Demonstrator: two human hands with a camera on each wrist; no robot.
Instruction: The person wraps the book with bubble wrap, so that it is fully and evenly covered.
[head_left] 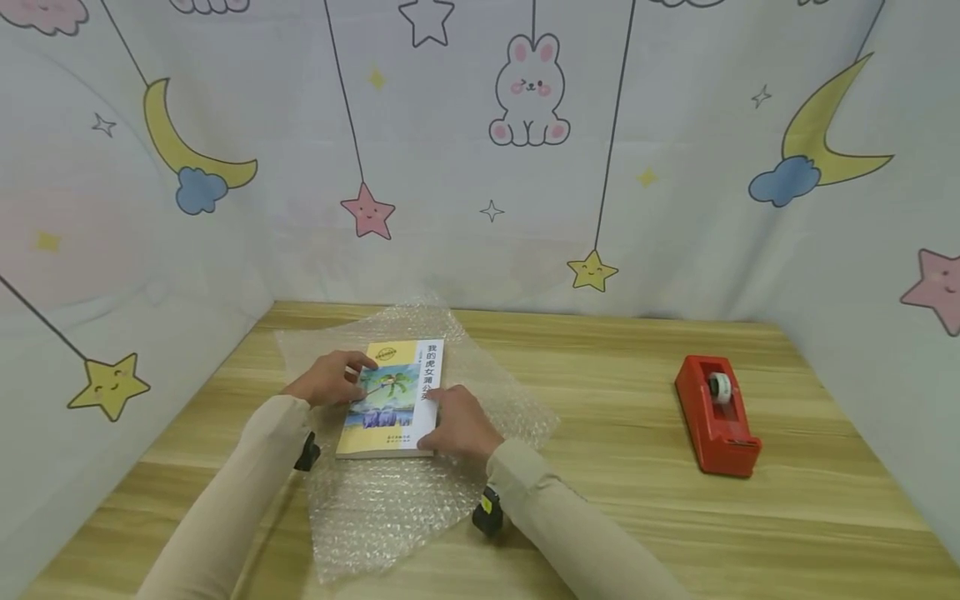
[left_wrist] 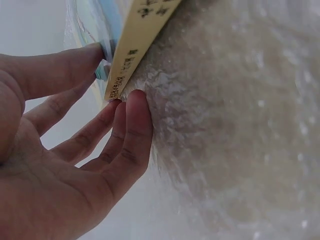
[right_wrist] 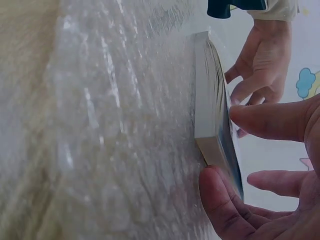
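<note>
Book point(head_left: 392, 400) lies between the left hand point(head_left: 330, 379) and right hand point(head_left: 459, 425).

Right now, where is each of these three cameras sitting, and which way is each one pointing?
Head: worn on the head, looking forward and down at the table; shows both sleeves, the left hand and right hand on the book, plus the tape dispenser.
Left wrist: beside the left hand, facing its fingers at the book's edge and bubble wrap.
Right wrist: beside the right hand, facing along the book toward the left hand.
Shared: all show the book on the bubble wrap.
</note>
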